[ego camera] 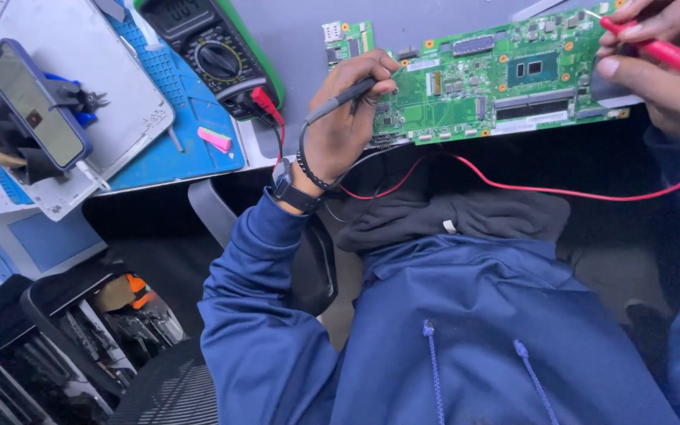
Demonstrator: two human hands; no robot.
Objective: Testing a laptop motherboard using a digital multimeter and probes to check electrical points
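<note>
A green circuit board (497,79) lies flat on the grey desk (301,31) in the upper middle of the frame, its near edge at the desk's front lip, so both hands can reach it from either end. The left hand (348,110) is curled around a black probe (348,98), pinching it pen-fashion between thumb and fingers, with the tip angled down onto the board's left end; held this way the point can be steered onto small parts. The right hand (663,71), at the upper right corner, pinches a red probe (670,53) between thumb and fingertips, its thin tip aimed at the board's upper right corner; whether it touches the board cannot be told. A red wire (560,191) trails from the right side across the person's lap, and both leads run toward a black meter with a green rim (214,51) lying at the upper left centre, its dial and screen turned up where they can be read. Left of it sits a blue mat (190,102) with a small pink piece (215,139), a grey laptop cover (80,71), and a phone (33,102) propped on a stand.
</note>
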